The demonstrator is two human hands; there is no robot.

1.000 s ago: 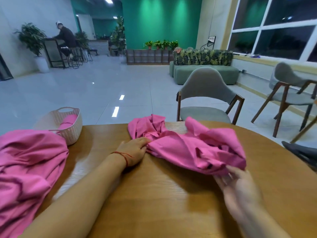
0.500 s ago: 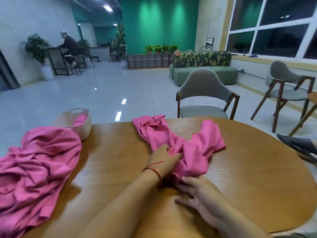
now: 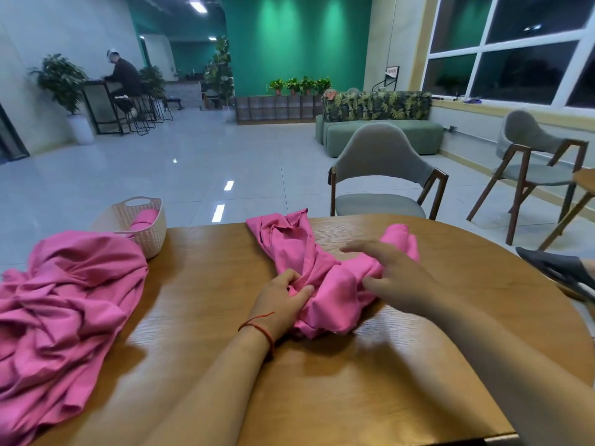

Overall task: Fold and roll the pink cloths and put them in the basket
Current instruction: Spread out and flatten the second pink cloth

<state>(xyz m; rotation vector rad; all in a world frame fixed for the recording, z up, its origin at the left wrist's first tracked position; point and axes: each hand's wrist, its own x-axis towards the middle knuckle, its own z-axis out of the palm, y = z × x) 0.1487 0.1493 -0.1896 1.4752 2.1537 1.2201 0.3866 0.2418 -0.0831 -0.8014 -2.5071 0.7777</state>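
A crumpled pink cloth (image 3: 299, 252) lies in the middle of the round wooden table (image 3: 354, 381). My left hand (image 3: 280, 300), with a red string at the wrist, pinches a fold at the cloth's near left edge. My right hand (image 3: 392, 275) hovers blurred over the cloth's right side, fingers spread and straight, holding nothing. A pile of pink cloths (image 3: 61, 300) sits at the table's left. The white woven basket (image 3: 151, 233) stands at the far left edge with one rolled pink cloth (image 3: 143, 218) inside.
A grey chair (image 3: 383, 175) stands just behind the table. A second grey chair (image 3: 531, 156) is to the right, near a dark sandal (image 3: 560, 268) at the table's right edge. A person sits at a distant counter, far back left.
My right hand lifted off the table in front of the cloth and moved right and forward over it, fingers spread. My left hand kept its hold at the cloth's near edge.
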